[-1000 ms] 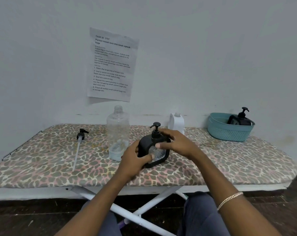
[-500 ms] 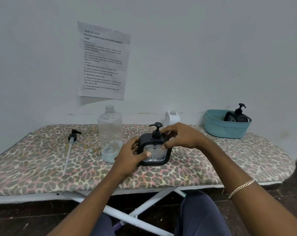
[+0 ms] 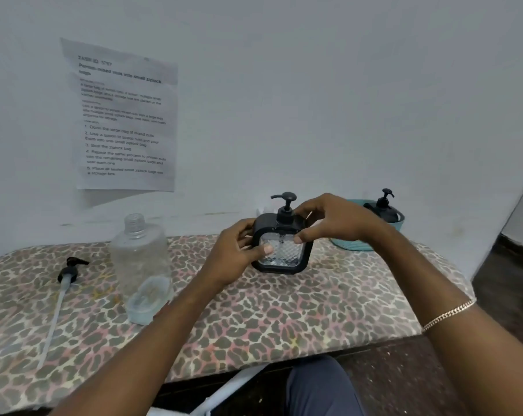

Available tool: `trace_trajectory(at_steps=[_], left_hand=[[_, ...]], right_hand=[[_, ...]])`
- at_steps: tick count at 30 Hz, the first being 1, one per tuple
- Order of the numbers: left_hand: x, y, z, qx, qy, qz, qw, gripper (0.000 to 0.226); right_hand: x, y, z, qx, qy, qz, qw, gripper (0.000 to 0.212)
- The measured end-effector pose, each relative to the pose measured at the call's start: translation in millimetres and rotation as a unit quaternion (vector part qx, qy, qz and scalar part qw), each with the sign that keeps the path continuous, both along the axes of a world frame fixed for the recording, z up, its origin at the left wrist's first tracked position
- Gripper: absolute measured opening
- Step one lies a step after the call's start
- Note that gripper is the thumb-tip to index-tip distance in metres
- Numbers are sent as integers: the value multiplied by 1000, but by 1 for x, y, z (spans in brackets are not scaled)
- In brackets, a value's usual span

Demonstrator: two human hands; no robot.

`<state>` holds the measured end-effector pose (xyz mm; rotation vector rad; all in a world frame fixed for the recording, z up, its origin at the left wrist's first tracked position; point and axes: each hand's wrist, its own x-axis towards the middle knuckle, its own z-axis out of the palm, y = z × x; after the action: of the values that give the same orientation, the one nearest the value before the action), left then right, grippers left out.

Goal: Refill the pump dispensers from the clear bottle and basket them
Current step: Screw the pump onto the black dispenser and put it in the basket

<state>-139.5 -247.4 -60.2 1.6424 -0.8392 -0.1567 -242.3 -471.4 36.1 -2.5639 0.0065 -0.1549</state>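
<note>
Viewing through the head camera, I am seeing both hands gripping one black pump dispenser (image 3: 281,253) at the centre of the frame. The left hand (image 3: 236,250) is curling round the dispenser's left edge, its thumb pressing on the textured clear window. The right hand (image 3: 335,223) is pinching the upper right corner, thumb on the window's top edge and fingers arching over the shoulder beside the pump neck. The dispenser is standing upright, its nozzle pointing left. I cannot tell whether its base is touching the leopard-print board cover (image 3: 314,310) or hanging just above it.

Left of the grip, near the left forearm, the clear bottle (image 3: 140,259) is standing uncapped, a little pale liquid lying at its bottom. Further left, well apart from the grip, a loose pump head (image 3: 69,271) with a long dip tube is lying flat on the cover.

Right of and behind the grip, partly hidden by the right hand, the teal basket (image 3: 351,246) is sitting on the board, holding a second black dispenser (image 3: 384,209).

Above and left of the grip, a printed sheet (image 3: 125,115) is hanging on the wall. A chain bracelet (image 3: 449,313) is circling the right wrist.
</note>
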Motion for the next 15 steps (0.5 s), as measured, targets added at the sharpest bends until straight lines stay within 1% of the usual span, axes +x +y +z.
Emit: trace_trajectory(at_steps=[4, 9, 15], left_hand=[[11, -32, 30, -15, -15, -19, 1000, 51], [35, -90, 74, -26, -46, -47, 997, 53], [63, -164, 117, -16, -64, -81, 995, 49]], right_hand=[[2, -27, 32, -20, -19, -14, 1000, 41], [3, -70, 78, -37, -48, -61, 996, 28], [7, -121, 115, -15, -87, -127, 988, 21]])
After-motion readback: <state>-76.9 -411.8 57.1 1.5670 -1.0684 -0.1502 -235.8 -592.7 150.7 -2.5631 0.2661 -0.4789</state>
